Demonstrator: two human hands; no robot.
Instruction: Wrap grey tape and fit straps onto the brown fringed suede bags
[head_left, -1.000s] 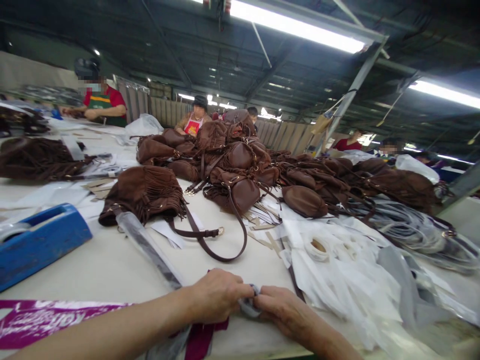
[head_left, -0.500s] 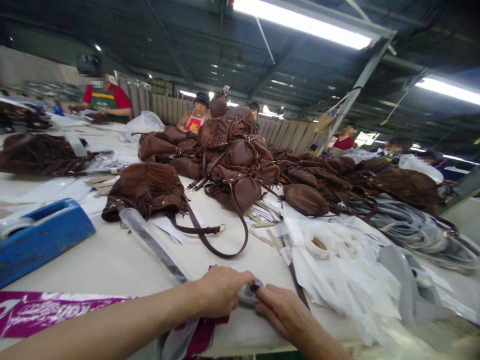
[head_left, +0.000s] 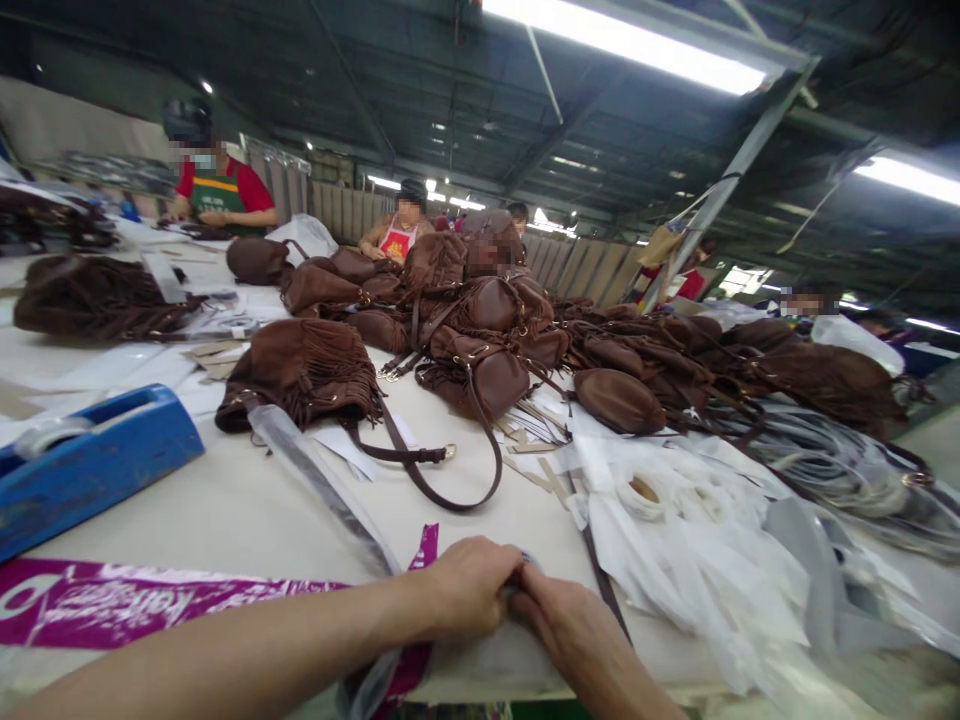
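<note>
My left hand (head_left: 474,588) and my right hand (head_left: 566,622) meet above the front of the table, fingers closed and pressed together. Between them they pinch a plastic-wrapped strap, of which only a small greyish bit shows at the fingertips. A strap in a clear plastic sleeve (head_left: 322,485) runs from the brown fringed bag (head_left: 296,365) down beneath my left forearm. Part of the wrapped length reappears below that forearm, near the table edge. Purple printed tape (head_left: 172,603) lies under my left arm.
A blue tape dispenser (head_left: 112,460) stands at the left. Brown bags (head_left: 480,300) are piled across the middle. White paper scraps (head_left: 675,530) and coiled clear-wrapped cords (head_left: 825,465) cover the right side. A person in a green apron (head_left: 217,195) works at the far left.
My hands have drawn together, and the wrapped end that showed between them is now mostly covered by my fingers. The view has shifted slightly.
</note>
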